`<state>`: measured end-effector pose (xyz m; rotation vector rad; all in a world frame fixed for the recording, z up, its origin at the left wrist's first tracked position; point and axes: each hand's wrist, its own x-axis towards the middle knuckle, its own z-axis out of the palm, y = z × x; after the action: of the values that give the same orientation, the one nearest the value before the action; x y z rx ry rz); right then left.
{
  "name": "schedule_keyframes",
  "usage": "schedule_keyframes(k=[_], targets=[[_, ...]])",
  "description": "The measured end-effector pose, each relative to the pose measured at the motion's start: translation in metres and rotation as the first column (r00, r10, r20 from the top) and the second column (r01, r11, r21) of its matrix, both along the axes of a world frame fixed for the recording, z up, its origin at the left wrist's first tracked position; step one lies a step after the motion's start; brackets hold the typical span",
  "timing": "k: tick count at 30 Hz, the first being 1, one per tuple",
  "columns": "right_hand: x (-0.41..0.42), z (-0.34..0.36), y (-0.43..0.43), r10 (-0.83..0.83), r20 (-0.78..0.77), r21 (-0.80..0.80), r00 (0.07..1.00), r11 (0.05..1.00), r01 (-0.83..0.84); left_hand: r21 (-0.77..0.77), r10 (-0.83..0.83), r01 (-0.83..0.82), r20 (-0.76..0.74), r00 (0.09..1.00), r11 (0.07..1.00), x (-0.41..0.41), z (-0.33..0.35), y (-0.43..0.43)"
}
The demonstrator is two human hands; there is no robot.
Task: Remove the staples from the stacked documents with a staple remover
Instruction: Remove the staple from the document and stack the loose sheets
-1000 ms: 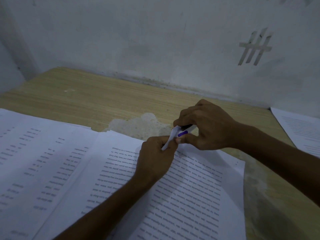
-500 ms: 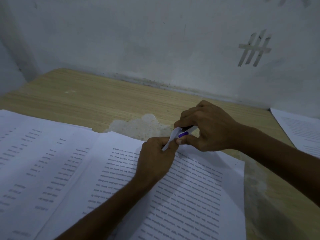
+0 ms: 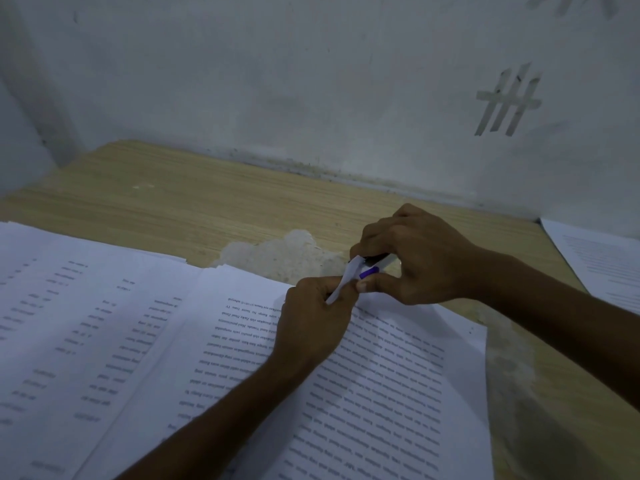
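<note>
At frame centre, the left hand (image 3: 311,323) pinched the lifted corner of the white printed document (image 3: 388,375). The right hand (image 3: 422,261), touching it, clamped the white-and-purple staple remover (image 3: 370,270) onto that corner. Open pale wooden surface (image 3: 166,202) stretched upper left to the grey wall (image 3: 311,81). White printed sheets (image 3: 69,323) ran off the left edge. The remover's tips were hidden behind fingers.

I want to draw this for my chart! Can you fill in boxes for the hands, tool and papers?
left hand: pinches the lifted corner of the middle document
right hand: grips staple remover at that corner
other papers: stack at left, sheets at far right
surface: wooden table
</note>
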<state>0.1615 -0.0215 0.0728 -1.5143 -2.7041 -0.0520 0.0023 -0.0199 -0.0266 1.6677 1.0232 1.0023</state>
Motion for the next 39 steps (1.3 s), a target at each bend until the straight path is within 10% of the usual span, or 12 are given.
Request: schedule_keyframes(k=[39], targets=[[0.012, 0.006, 0.000, -0.038, -0.033, 0.003, 0.999, 0.999, 0.039, -0.263, 0.025, -0.017, 0.027, 0.999, 0.965, -0.005, 0.013, 0.001]])
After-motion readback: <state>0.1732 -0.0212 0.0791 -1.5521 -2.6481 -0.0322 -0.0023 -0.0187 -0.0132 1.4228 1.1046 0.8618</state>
